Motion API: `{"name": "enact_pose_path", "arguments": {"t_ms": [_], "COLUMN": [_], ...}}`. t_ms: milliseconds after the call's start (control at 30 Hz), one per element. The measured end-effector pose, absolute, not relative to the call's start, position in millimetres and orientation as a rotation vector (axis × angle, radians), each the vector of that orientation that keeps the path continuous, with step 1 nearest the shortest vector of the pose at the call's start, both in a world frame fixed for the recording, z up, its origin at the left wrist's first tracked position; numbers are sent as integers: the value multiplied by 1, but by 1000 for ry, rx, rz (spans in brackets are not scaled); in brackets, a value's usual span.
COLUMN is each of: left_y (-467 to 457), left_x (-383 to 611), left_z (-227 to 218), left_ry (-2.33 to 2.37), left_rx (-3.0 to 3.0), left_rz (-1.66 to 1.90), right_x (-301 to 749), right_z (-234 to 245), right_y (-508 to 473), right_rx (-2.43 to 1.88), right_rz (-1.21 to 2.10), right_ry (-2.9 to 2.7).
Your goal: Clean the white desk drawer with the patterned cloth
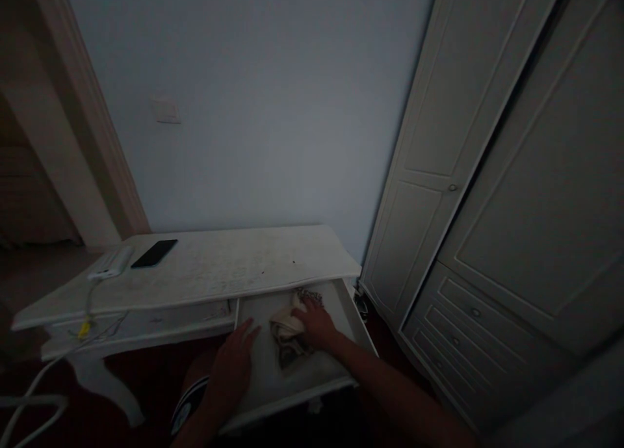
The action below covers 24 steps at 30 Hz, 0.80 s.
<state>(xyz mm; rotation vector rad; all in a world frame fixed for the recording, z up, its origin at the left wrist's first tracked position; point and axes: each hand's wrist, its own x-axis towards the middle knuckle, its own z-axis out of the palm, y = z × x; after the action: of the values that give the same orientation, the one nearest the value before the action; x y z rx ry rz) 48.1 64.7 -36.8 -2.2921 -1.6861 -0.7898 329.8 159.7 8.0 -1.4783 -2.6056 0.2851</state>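
The right hand covers the crumpled cloth in the drawer; whether its grip is closed, I cannot tell. The left hand, loosely spread, holds nothing. Hard pressing could tilt the drawer, jutting from the desk.

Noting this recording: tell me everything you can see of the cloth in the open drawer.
The cloth looks like soft fabric, crumpled into a loose bundle: mostly cream, with a speckled patch at its far end and a darker part at its near end. It lies inside the pulled-out white drawer. The right hand rests on it, hiding part; the left hand is apart from it. Dim light obscures finer detail.
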Motion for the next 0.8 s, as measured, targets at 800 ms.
{"name": "enact_pose_path", "arguments": {"t_ms": [800], "left_y": [77], "left_x": [26], "left_z": [-82], "left_ry": [-1901], "left_rx": [-2311], "left_rz": [-1352], "right_x": [193], "right_z": [-14], "right_y": [167], "right_rx": [-1252], "right_rz": [272], "right_ry": [-2468]}}
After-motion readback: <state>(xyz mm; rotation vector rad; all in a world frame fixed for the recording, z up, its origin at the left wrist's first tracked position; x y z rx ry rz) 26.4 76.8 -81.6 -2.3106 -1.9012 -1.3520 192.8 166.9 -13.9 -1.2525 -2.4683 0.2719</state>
